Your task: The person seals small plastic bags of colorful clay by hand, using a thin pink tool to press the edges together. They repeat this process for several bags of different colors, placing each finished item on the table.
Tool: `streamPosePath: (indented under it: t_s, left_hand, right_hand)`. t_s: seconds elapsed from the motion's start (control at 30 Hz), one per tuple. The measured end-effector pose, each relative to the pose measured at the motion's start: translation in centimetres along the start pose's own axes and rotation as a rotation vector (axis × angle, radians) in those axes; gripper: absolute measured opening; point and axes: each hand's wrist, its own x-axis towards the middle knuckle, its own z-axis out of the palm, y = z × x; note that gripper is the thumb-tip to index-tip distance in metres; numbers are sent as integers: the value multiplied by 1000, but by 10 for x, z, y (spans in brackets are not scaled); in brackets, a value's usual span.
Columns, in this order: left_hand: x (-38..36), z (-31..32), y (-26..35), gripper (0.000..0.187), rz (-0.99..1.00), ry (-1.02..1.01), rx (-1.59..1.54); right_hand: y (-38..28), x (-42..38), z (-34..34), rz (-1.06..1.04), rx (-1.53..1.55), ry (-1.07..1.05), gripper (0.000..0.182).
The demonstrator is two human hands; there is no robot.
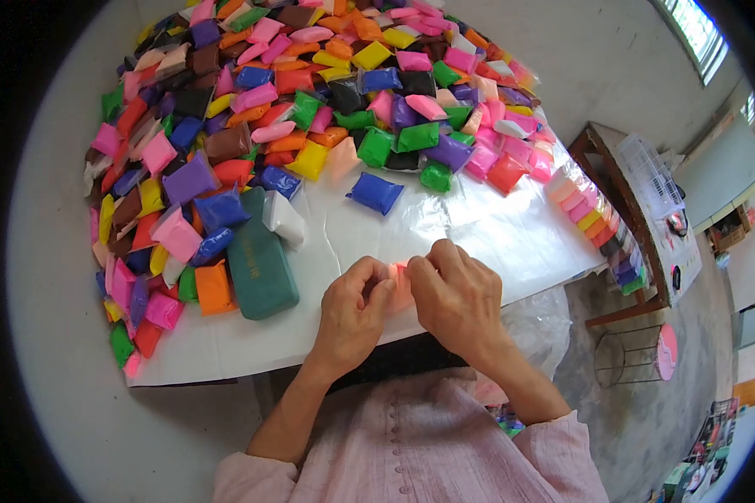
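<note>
small orange-pink packet (401, 291) is just in from the worktop (512, 239) front edge, around mid-span, between the two hands. left hand (354, 308) has its left side pinched between thumb and forefinger; right hand (456, 292) has fingers curled in, gripping its upper right side, thumb mostly hidden. contents not readable, fingers cover much of it. beyond the hands a blue packet (376, 193) lies flat on its own, near the heap. left of the hands: green case (262, 272), lying slantwise, near end close to the front edge; white packet (285, 220) leans at its right side, orange packet (216, 289) just beside it on the left. big heap of coloured packets (256, 99) fills the back and runs down the left edge to the front left corner. front right corner: packets lined up in a long clear bag (591, 215) along the right edge. off the worktop, right: wooden table (600, 149) with a white basket (648, 174), stool (666, 352) with pink seat near it.
</note>
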Motion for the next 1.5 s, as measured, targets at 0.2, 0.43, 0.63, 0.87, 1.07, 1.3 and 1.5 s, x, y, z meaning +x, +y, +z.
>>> streamPosePath:
  t_s: [0.2, 0.43, 0.63, 0.87, 1.07, 1.3, 1.5]
  left_hand:
    - [-1, -2, 2, 12, 7, -18, -183]
    - [-1, -2, -1, 12, -24, -16, -149]
    - [-2, 2, 1, 14, -20, 24, -139]
    - [-1, 3, 2, 19, -14, 39, -130]
    - [0, 2, -2, 19, -32, 51, -229]
    - [-1, 1, 3, 18, -49, 73, -288]
    - [-5, -5, 1, 17, -19, 12, -244]
  right_hand:
    - [12, 7, -7, 243, 382, -1, 28]
    - [17, -3, 0, 316, 665, -112, 25]
    - [15, -10, 1, 352, 719, -119, 29]
    - [11, -16, 4, 347, 710, -78, 30]
    - [3, -18, 7, 377, 699, -26, 25]
    - [-7, -18, 19, 333, 681, 172, 13]
    - [-11, -19, 23, 315, 612, 292, 13]
